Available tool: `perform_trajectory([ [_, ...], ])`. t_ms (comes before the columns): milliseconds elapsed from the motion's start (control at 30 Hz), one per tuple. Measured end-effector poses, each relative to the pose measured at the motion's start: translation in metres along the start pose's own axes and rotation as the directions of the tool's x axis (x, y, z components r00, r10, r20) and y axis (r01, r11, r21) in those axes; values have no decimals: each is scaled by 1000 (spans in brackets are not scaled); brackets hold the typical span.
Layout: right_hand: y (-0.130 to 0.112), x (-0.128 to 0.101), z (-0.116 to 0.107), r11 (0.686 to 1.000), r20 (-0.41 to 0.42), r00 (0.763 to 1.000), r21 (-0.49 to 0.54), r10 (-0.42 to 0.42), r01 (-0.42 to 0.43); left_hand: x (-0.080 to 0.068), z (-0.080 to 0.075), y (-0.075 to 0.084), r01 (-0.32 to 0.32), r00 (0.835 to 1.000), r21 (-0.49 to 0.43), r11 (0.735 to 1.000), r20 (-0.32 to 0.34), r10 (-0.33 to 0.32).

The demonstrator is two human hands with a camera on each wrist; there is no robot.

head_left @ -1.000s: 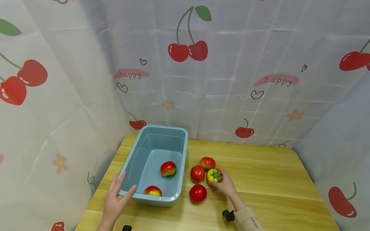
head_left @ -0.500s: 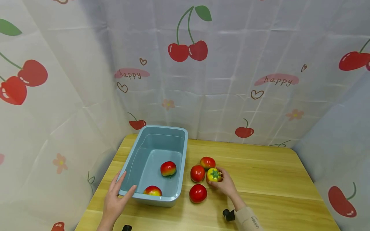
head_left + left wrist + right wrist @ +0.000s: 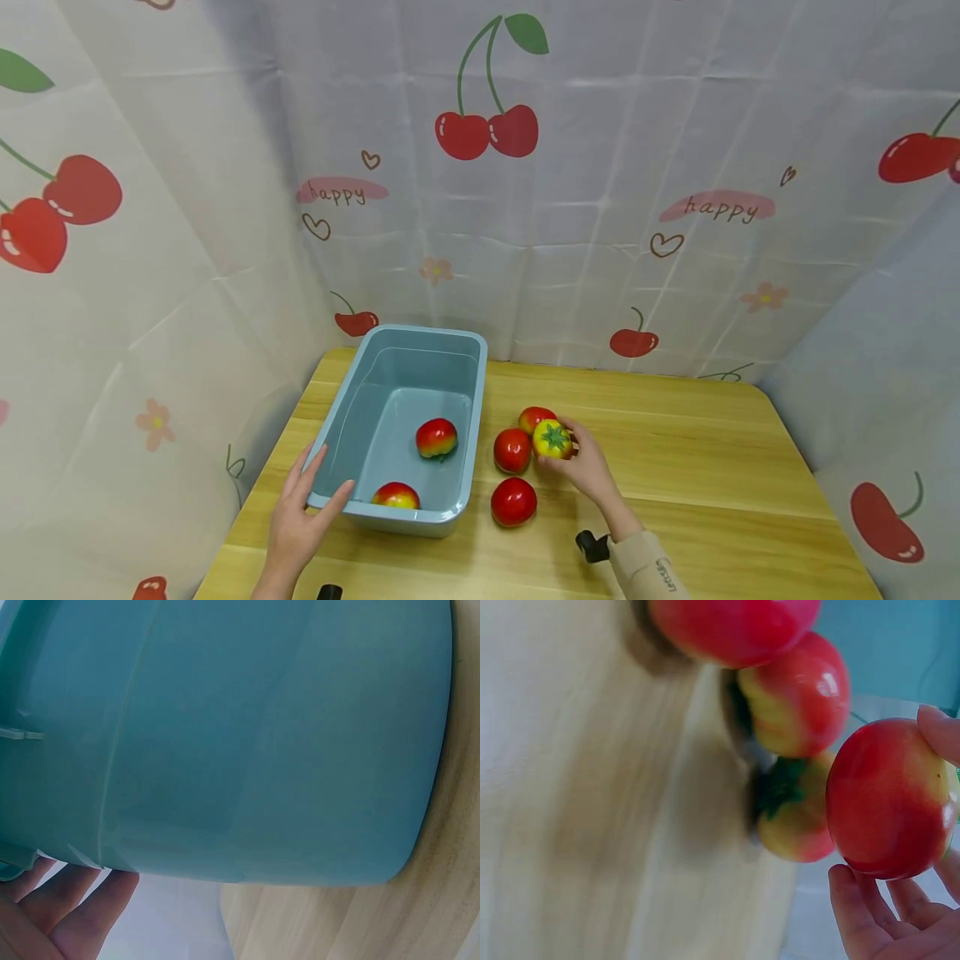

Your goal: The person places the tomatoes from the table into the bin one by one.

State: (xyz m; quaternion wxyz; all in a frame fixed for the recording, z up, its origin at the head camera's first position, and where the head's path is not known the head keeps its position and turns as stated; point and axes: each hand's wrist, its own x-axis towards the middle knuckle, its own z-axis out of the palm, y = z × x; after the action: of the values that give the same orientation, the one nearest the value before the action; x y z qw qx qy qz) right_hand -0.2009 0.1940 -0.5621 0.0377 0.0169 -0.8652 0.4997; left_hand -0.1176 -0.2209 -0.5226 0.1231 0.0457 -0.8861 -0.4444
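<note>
One tomato (image 3: 552,439) is now raised, held in curled grip of right hand (image 3: 588,468) | bin (image 3: 405,514) touched by left hand (image 3: 300,510), grip spread | "happy" printed twice on curtain (image 3: 525,292); sleeve (image 3: 647,560) lettering unclear

The place looks like a small screened-off tabletop booth: creased white sheets printed with red cherries, pink flowers, brown hearts and the word "happy" (image 3: 570,208) stand behind and on both sides of a yellowish wood-grain table with rounded far corners (image 3: 697,467). The sheets hide the surroundings, so whether the booth sits in a home, lab or office cannot be told.
</note>
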Motion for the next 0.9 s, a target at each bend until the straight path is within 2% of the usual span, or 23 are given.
perform_trajectory([
  [100, -8, 0, -2, 1000, -10, 1000, -4, -28, 28, -1, 0, 1, 6, 1000, 4, 1000, 2, -6],
  [333, -28, 2, -10, 999, 17, 1000, 28, -20, 20, -1, 0, 1, 14, 1000, 4, 1000, 8, -14],
  [900, -67, 4, -19, 992, 23, 992, 25, -121, 120, 0, 0, 0, 10, 1000, 10, 1000, 13, -10],
])
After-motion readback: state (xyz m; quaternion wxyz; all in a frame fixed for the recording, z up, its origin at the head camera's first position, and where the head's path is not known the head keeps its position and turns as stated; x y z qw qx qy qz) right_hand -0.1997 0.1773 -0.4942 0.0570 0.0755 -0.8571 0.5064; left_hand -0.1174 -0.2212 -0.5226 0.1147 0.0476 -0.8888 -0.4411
